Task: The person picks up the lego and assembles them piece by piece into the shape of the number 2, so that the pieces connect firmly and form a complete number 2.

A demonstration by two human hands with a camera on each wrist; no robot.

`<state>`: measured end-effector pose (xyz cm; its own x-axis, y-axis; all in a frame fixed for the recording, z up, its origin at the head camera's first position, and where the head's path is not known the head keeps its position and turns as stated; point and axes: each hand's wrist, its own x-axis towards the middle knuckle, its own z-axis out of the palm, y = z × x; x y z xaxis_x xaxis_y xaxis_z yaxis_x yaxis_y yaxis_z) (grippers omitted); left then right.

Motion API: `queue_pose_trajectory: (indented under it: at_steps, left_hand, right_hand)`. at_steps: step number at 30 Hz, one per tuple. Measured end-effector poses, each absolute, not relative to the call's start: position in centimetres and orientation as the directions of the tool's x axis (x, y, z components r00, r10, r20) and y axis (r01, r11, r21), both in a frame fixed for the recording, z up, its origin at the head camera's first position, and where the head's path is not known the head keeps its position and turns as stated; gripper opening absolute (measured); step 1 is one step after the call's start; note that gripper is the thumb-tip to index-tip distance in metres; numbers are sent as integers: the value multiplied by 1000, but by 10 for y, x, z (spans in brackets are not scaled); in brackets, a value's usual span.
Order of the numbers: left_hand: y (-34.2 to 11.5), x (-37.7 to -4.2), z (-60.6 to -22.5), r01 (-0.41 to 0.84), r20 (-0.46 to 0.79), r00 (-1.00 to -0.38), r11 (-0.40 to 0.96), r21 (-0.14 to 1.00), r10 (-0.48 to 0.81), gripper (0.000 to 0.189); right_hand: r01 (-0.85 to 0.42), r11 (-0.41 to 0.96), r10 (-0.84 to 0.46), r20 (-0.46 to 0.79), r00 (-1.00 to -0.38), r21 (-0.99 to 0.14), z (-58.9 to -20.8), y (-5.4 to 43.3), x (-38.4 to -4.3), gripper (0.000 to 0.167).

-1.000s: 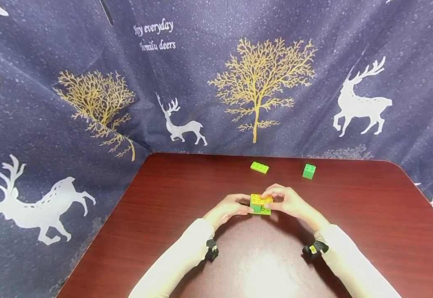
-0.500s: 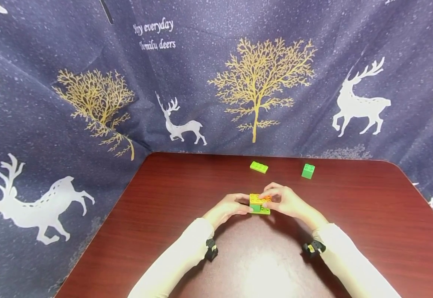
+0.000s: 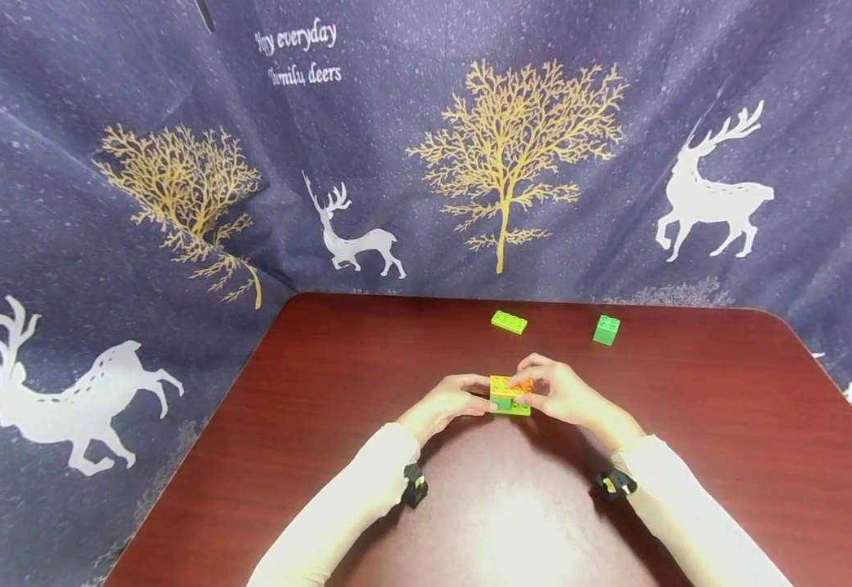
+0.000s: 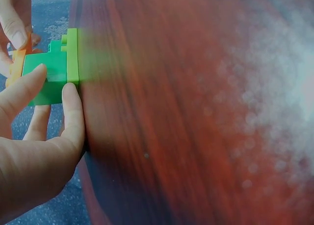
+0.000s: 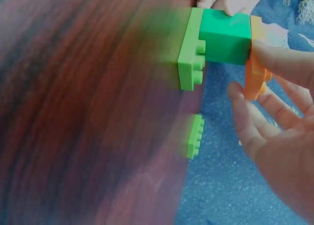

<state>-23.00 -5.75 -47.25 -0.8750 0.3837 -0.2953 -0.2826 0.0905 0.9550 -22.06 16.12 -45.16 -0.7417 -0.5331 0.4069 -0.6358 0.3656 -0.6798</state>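
Orange studded plastic plate (image 5: 252, 77), pinched by right hand (image 3: 565, 395) at three o'clock | green plastic block (image 5: 225, 36) beneath, gripped by left hand (image 3: 446, 403) at nine o'clock | lime studded plastic plate (image 5: 189, 56) lowest

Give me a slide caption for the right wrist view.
Right hand pinches an orange plate atop a green block on a lime plate, left hand opposite.

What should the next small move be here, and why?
Probably the right hand should press the orange plate straight down onto the green block. The plate sits over the block, but I can't tell whether it is fully seated. The left hand holds the block, which should steady it against the push.
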Motion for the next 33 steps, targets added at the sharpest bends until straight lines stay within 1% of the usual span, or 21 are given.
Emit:
queue_pose_trajectory:
  at_steps: [1, 4, 7, 9, 17, 26, 33]
  left_hand:
    - [-57, -230, -473, -280, -293, -875, 92, 956, 385, 45]
    - [-57, -230, -474, -277, -288, -876, 86, 957, 387, 45]
    - [-56, -230, -474, -284, -294, -874, 84, 955, 388, 46]
    - [-55, -230, -474, -289, -297, -872, 81, 954, 390, 46]
    - [-58, -231, -473, -275, -282, -870, 78, 958, 404, 44]
    - [-59, -231, -473, -266, -278, -872, 85, 960, 402, 45]
    - [-59, -231, -474, -251, -263, -873, 86, 964, 411, 46]
  right_hand:
    - [-645, 383, -537, 408, -738, -661, -452, 161, -221, 24]
    - [-668, 361, -553, 427, -715, -651, -454, 162, -222, 29]
    - [-682, 326, -556, 451, -698, -655, -456, 163, -222, 35]
    - [-679, 303, -551, 458, -698, -669, -457, 163, -222, 38]
    - [-686, 359, -534, 464, -707, -632, -458, 156, -226, 29]
    - [-658, 389, -517, 438, -735, -645, -456, 153, -226, 29]
    - [-648, 427, -515, 420, -747, -630, -452, 150, -224, 30]
